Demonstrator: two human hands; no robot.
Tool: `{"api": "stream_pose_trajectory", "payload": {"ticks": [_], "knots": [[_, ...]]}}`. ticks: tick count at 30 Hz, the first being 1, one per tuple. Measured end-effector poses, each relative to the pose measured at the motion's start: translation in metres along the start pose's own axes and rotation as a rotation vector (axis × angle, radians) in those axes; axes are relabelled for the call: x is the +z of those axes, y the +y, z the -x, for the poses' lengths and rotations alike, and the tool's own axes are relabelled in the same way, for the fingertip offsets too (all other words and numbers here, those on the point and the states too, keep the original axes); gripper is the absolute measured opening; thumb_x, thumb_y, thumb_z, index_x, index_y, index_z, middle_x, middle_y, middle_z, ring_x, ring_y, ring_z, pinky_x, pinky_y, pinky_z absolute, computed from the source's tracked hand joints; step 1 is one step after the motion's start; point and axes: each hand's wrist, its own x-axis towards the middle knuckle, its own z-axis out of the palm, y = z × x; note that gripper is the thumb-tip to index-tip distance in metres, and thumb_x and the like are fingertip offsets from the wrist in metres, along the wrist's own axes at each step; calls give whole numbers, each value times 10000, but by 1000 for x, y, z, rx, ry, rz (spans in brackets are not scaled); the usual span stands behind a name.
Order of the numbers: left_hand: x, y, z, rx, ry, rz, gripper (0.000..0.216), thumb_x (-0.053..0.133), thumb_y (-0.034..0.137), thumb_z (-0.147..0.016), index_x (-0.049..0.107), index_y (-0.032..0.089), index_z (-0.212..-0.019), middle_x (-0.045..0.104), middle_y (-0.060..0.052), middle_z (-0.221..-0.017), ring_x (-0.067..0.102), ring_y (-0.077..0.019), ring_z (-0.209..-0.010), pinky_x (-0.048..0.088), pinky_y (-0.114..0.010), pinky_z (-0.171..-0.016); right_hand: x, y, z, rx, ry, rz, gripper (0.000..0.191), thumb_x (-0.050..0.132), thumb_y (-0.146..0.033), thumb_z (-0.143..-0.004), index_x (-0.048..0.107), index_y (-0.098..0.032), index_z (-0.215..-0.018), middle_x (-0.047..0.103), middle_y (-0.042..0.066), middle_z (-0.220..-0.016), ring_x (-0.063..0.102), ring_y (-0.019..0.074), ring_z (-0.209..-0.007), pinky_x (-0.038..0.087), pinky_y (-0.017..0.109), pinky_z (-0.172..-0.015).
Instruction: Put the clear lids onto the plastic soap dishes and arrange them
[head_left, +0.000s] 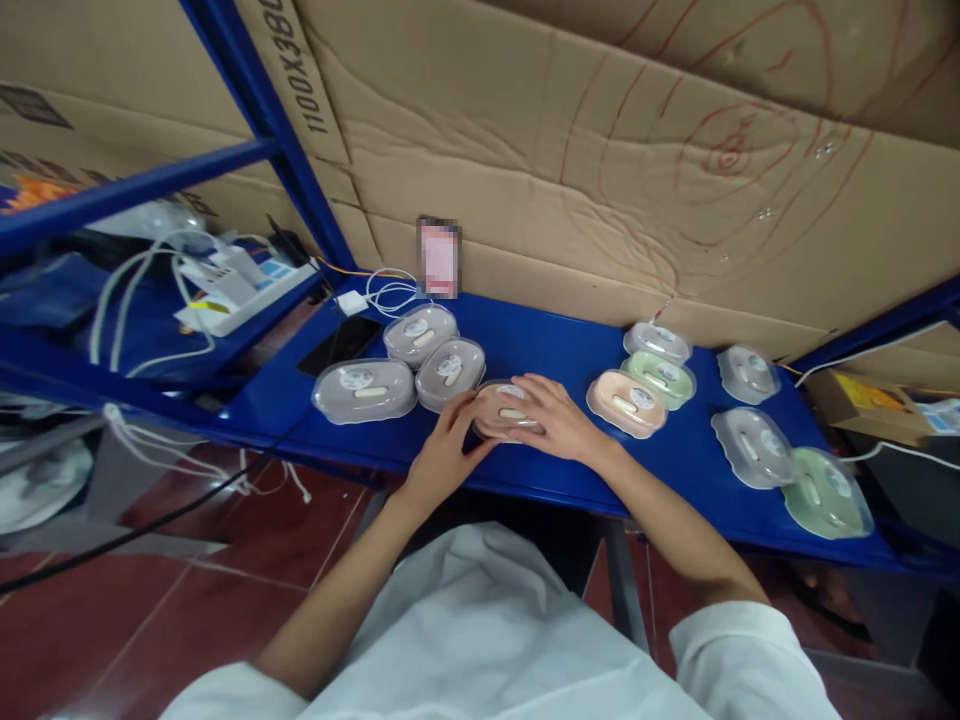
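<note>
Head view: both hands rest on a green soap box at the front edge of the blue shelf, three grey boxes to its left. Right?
Not quite. The box under the left hand and right hand is pinkish-beige, not green, as the head view shows. The rest holds.

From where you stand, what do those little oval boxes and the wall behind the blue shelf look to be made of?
The oval box under both hands looks like plastic: a pinkish base under a clear, glossy lid that shows the piece inside. The green one looks the same. The wall is corrugated cardboard, matte brown, creased and scribbled in red. The shelf seems to be blue-painted metal, though that is less sure.
</note>
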Motion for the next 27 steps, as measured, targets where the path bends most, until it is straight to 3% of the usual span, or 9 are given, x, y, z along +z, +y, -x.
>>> {"api": "stream_pose_trajectory", "payload": {"ticks": [5,12,19,22,24,27], "knots": [[-1,1,-1,5,-10,-14,533,707,375,-1007,491,302,-1488,556,-130,-1536,595,-303,-1437,546,-476,-1179,0,-3,3,-51,-20,87,688,705,-564,-987,517,-316,-1600,379,158,-1729,352,387,-1602,384,619,-1246],[-1,2,-1,-18,-39,-13,551,681,383,-1023,467,297,-1523,545,-131,-1574,588,-296,-1453,550,-462,-1171,9,-6,9,-20,38,133,659,664,-561,-1011,532,-276,-1590,417,182,-1702,356,382,-1604,386,607,-1255],[3,1,-1,21,-23,-30,527,665,355,-1032,485,255,-1516,550,-151,-1574,595,-289,-1443,561,-441,-1144,12,-10,11,25,11,168,616,625,-534,-1040,526,-279,-1592,412,169,-1709,332,368,-1618,363,612,-1269],[-1,2,2,177,80,-102,460,667,266,-1023,543,242,-1465,600,-160,-1510,632,-286,-1383,569,-434,-1107,3,-10,9,13,-16,130,632,602,-572,-1044,506,-296,-1604,381,141,-1732,294,346,-1638,343,598,-1284],[-11,0,4,303,217,-198,390,681,174,-995,616,260,-1370,672,-131,-1396,681,-270,-1279,566,-422,-1068,-9,-9,12,25,-28,97,667,548,-574,-1069,405,-306,-1663,312,122,-1766,245,326,-1657,306,599,-1303],[-35,-10,0,266,406,-336,319,703,133,-962,675,256,-1255,713,-118,-1281,701,-282,-1185,545,-443,-1027,-32,0,34,178,66,91,660,447,-518,-1114,261,-324,-1717,264,94,-1787,225,301,-1665,261,598,-1322]]}}
